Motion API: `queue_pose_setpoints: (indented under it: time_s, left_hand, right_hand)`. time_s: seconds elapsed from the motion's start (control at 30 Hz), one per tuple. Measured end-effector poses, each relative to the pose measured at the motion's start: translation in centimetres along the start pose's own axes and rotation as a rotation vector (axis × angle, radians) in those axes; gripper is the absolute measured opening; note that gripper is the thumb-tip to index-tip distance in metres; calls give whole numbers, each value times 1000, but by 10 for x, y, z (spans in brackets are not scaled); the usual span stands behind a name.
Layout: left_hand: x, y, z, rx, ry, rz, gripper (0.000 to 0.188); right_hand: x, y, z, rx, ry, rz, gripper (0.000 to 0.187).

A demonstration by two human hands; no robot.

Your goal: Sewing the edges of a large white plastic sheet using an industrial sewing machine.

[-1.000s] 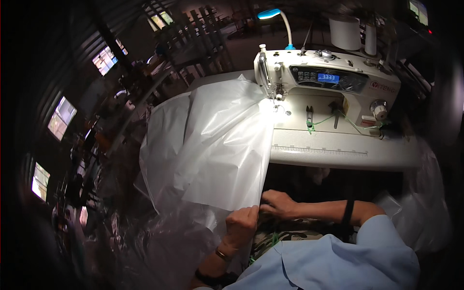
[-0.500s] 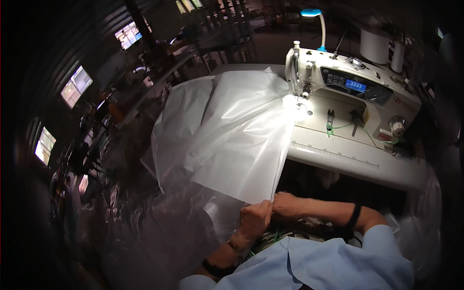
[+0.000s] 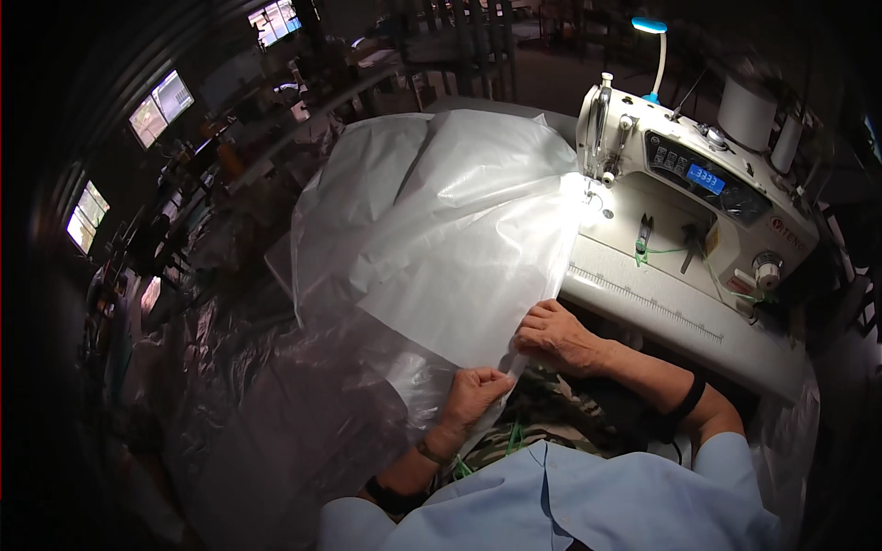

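two hands, now spaced apart along the white sheet's edge.
the left hand's [image 3: 474, 395] fingers are pressed together, pinching the white sheet [image 3: 450, 266] near its lower right corner; the right hand's [image 3: 562, 340] are curled over the same edge higher up, seemingly gripping it, thumb mostly hidden. half a second ago both hands met at that corner; since then the right one has shifted up toward the bench [image 3: 634, 312], so a short stretch of edge now runs between them, which likely gives better control of how it lies. outward, the sheet spreads over the bench's left side, its upper right part gathered under the lit needle area of the sewing machine [image 3: 636, 118]. small black snips [image 3: 644, 235] lie right of the needle, apart from the sheet.
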State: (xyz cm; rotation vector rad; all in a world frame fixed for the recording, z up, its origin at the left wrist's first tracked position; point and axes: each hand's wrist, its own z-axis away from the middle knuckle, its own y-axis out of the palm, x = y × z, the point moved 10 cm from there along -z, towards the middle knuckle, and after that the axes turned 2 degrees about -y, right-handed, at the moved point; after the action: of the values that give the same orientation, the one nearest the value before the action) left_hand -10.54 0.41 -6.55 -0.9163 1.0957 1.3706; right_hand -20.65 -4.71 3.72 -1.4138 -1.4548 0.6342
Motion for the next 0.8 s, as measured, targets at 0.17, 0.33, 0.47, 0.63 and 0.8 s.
queue_pose_setpoints:
  time_s: [0.17,0.33,0.47,0.63,0.8]
  left_hand:
    - [19,4,2,100,-153,177,13]
    - [29,0,-3,174,-204,252,10]
    - [15,1,1,161,-224,263,13]
    - [-24,-7,9,9,117,-437,19]
    - [-96,45,48,-217,766,-1018,37]
  right_hand:
    - [8,12,3,14,-18,0,10]
    - [19,7,8,29,-121,-18,19]
    - [23,6,9,7,-196,53,17]
    - [23,8,7,23,-153,96,11]
    - [23,10,12,27,-70,73,11]
